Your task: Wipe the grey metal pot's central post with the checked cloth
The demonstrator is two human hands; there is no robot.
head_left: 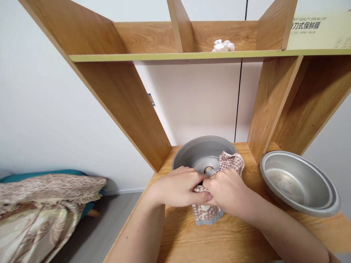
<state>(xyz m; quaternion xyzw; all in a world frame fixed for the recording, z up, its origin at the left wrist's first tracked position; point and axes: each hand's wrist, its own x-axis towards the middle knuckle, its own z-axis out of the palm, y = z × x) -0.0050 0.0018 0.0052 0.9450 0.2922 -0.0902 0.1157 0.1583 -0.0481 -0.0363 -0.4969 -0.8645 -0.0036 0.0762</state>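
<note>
Both hands (203,190) clenched on a patterned cloth (219,182) over a wooden shelf top (219,237); white wall (41,91) behind

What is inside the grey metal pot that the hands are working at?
Inside the pot a bare grey wall and a small round fitting at the bottom show. The patterned cloth, gripped by the left hand and right hand, drapes over its rim; these cover the near part.
</note>
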